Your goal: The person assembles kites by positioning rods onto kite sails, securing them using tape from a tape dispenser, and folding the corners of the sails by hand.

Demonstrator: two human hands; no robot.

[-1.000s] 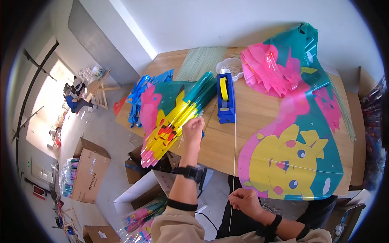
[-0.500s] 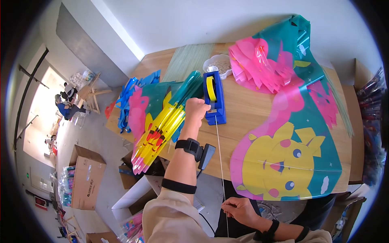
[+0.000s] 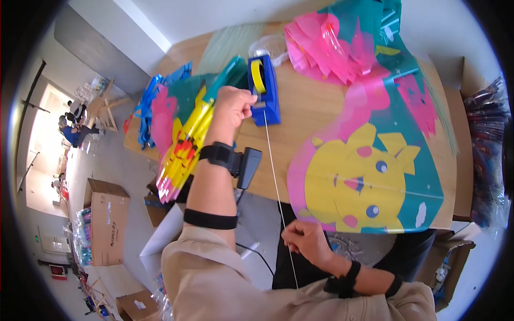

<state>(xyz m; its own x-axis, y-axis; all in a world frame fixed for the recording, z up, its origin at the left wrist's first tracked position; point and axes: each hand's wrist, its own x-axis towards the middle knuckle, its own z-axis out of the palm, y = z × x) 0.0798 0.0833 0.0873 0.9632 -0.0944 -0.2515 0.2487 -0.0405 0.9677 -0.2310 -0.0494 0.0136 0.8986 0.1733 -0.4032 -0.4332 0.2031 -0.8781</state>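
My left hand (image 3: 235,105) is closed at the front of a blue tape dispenser (image 3: 272,109) carrying a yellow-cored roll (image 3: 258,76). Its fingertips are by the cutting edge; whatever they pinch is too small to make out. A thin white line, a stick or taut string (image 3: 276,171), runs from the dispenser's front down past my lap. My right hand (image 3: 309,243) has thumb and fingers pinched together on this line. To the right, a printed plastic sheet (image 3: 358,184) with a yellow cartoon character overhangs the table's front edge.
Folded yellow and teal printed sheets (image 3: 184,142) and blue strips (image 3: 152,107) lie left on the wooden table (image 3: 300,107). Thin pale sticks (image 3: 227,45) and a clear bowl (image 3: 270,48) are at the back. Cardboard boxes (image 3: 110,224) stand on the floor; people (image 3: 75,125) sit far left.
My view has shifted, so the table and dispenser appear higher and further left. My left hand stays at the dispenser's front, and my right hand still pinches the white line.
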